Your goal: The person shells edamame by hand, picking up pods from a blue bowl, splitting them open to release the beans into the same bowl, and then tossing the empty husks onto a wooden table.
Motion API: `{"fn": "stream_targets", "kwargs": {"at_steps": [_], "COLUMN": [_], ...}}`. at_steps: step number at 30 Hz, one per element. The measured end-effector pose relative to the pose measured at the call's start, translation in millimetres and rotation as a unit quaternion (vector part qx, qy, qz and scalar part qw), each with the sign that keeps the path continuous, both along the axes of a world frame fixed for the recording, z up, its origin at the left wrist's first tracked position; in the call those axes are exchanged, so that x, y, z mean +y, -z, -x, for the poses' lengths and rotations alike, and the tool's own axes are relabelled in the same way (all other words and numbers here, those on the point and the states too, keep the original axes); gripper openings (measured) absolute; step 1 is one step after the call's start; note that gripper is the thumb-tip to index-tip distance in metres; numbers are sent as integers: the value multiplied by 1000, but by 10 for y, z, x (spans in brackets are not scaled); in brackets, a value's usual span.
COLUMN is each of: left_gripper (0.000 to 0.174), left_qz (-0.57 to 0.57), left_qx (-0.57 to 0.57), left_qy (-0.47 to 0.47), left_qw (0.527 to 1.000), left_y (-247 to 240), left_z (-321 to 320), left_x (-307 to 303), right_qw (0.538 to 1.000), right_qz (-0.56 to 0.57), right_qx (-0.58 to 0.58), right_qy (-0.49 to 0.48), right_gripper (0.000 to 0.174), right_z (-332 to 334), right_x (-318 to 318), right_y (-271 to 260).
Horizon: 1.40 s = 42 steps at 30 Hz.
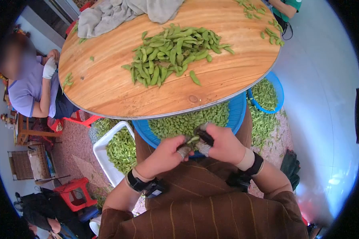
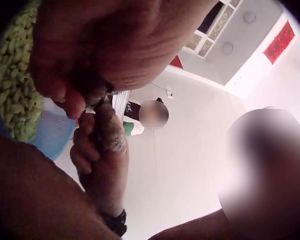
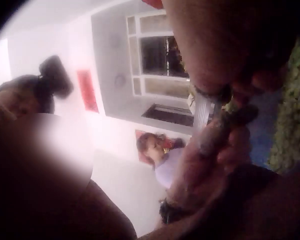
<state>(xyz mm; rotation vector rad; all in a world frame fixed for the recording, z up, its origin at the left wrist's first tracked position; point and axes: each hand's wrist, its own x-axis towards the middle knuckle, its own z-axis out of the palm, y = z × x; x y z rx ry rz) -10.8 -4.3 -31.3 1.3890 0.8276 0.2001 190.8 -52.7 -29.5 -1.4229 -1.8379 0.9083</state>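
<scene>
Both hands meet over the near rim of a blue basin (image 1: pixel 139 128) filled with shelled green beans (image 1: pixel 179 124). Thumb and fingers of the left hand (image 1: pixel 168 153) pinch one end of a green pod (image 1: pixel 193 140); the right hand (image 1: pixel 223 145) pinches it from the other side. Grey coverings wrap some fingertips of both hands. In the left wrist view the left hand (image 2: pixel 105 45) is close, with the right hand (image 2: pixel 106 155) touching it below; the pod is hard to make out there. The right wrist view shows the right hand (image 3: pixel 230 45) against the left hand (image 3: pixel 205 155).
A round wooden table (image 1: pixel 107 87) bears a pod pile (image 1: pixel 171 53) and a grey cloth (image 1: pixel 119 18). A white tray (image 1: pixel 101 153) of pods stands left, a blue basket (image 1: pixel 281 93) right. A person (image 1: pixel 32 93) sits left; another's arm (image 1: pixel 283 7) shows at the upper right.
</scene>
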Motion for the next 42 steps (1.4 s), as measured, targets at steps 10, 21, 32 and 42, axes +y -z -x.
{"fn": "stream_targets", "kwargs": {"at_steps": [10, 21, 32, 42], "left_gripper": [4, 5, 18, 19], "left_qz": [-214, -28, -401, -351], "left_qx": [58, -59, 270, 133], "left_qy": [-50, 57, -64, -87], "left_qw": [974, 996, 873, 923], "left_y": [-40, -449, -334, -548], "left_z": [64, 80, 1032, 525], "left_x": [-75, -124, 11, 182], "right_qw": [972, 913, 991, 943], "right_qz": [-112, 320, -84, -192], "right_qx": [-197, 249, -90, -248], "right_qy": [59, -45, 54, 112], "right_gripper": [22, 14, 25, 25], "right_z": [6, -1, -150, -93], "right_x": [26, -36, 389, 863], "right_y": [-119, -481, -648, -623]}}
